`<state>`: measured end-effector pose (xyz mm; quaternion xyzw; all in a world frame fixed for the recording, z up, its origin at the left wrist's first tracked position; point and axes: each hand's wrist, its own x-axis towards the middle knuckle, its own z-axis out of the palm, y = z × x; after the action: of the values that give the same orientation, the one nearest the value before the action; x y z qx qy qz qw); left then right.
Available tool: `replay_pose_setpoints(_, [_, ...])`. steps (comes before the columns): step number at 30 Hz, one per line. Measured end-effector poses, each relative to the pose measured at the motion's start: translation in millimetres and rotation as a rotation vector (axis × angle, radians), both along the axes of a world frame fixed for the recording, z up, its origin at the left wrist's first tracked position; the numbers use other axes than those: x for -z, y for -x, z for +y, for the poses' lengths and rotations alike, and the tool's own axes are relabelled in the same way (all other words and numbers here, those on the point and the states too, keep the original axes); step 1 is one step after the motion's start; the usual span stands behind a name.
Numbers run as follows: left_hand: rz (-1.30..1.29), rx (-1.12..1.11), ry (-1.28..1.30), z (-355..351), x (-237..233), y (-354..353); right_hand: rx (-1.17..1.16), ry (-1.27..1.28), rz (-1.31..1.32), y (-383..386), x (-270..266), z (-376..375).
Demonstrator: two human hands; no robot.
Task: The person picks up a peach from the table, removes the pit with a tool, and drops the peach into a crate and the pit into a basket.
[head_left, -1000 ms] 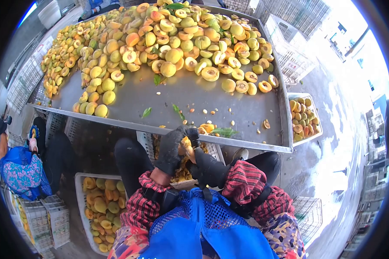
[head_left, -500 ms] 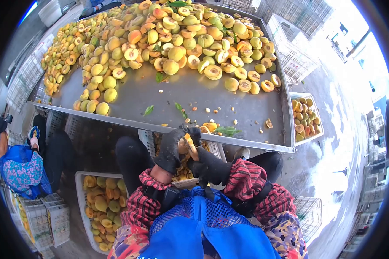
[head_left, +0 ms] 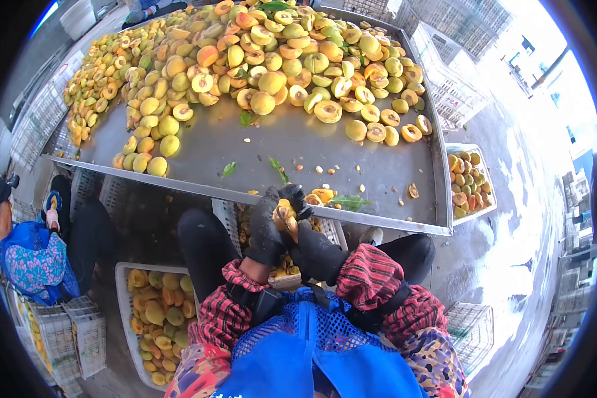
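Both my hands wear dark gloves and meet just below the near edge of a metal table [head_left: 212, 149]. My left hand [head_left: 266, 229] is closed around a yellow peach piece [head_left: 284, 213], its cut, brownish flesh facing up. Against that piece works my right hand [head_left: 317, 253], fingers curled; I cannot tell what they grip. Under my hands, between my knees, sits a crate [head_left: 337, 233] with peach pieces in it, partly hidden by the gloves. On the table edge beyond my fingertips lie peach scraps [head_left: 322, 195] and a green leaf [head_left: 350, 201].
Whole and halved peaches [head_left: 265, 83] are heaped across the table's far side. Loose pits and leaves dot its near part. Peach-filled crates stand at my left [head_left: 159, 318] and beyond the table's right corner [head_left: 469, 182]. Another person [head_left: 40, 252] sits at far left.
Both hands have shifted slightly, the left one turning so the peach piece shows more of its cut side. The right hand has drawn closer to it.
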<state>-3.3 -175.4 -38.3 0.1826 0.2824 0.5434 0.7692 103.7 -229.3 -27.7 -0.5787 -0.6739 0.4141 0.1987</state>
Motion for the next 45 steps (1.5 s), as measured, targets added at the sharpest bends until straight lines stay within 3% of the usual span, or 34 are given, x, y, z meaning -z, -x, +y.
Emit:
replay_pose_setpoints(3, [0.365,0.013,-0.268,0,3,6,-0.089,0.056,-0.09,-3,-30,4])
replay_pose_setpoints(5, [0.61,0.024,-0.496,-1,-3,11,-0.111,0.007,-0.085,-6,-12,2])
replay_pose_setpoints(6, [0.403,0.048,-0.329,0,-2,11,-0.124,-0.018,-0.083,-9,-4,1])
replay_pose_setpoints(8, [-0.007,0.092,0.009,2,5,13,-0.033,0.339,0.166,-12,-1,2])
replay_pose_setpoints(9, [0.19,0.082,-0.143,2,11,15,0.014,0.518,0.291,-12,-1,3])
replay_pose_setpoints(11, [0.583,0.068,-0.447,0,18,18,-0.058,0.383,0.367,-13,2,0])
replay_pose_setpoints(12, [0.47,0.091,-0.361,0,18,17,-0.092,0.316,0.401,-14,1,-1])
replay_pose_setpoints(14, [0.246,0.133,-0.189,1,10,16,-0.059,0.429,0.433,-16,-16,-3])
replay_pose_setpoints(17, [0.915,0.056,-0.726,-4,-14,23,-0.081,0.404,0.273,-9,-35,2])
replay_pose_setpoints(20, [0.869,0.166,-0.547,-3,-15,21,-0.086,0.454,0.228,-9,-29,2])
replay_pose_setpoints(23, [0.971,0.014,-0.71,-7,-21,21,-0.015,0.636,0.338,-9,-39,3])
replay_pose_setpoints(27, [0.765,0.057,-0.547,-1,17,23,0.041,0.73,0.424,-7,-47,3])
replay_pose_setpoints(30, [0.702,0.177,-0.483,1,24,26,-0.127,0.403,0.065,-5,-25,0])
replay_pose_setpoints(33, [0.656,0.216,-0.415,0,19,26,-0.112,0.326,0.135,-5,-11,-2])
replay_pose_setpoints(35, [0.497,0.187,-0.25,-4,11,22,0.012,0.564,0.36,-6,-25,-2])
replay_pose_setpoints(38, [0.961,-0.019,-0.811,-3,2,26,0.068,0.756,0.587,-4,-33,2])
replay_pose_setpoints(40, [0.605,0.034,-0.478,-4,19,21,0.081,0.795,0.683,-3,-31,1])
replay_pose_setpoints(45, [0.345,0.153,-0.272,-3,22,24,0.117,0.796,0.783,-2,-23,-2])
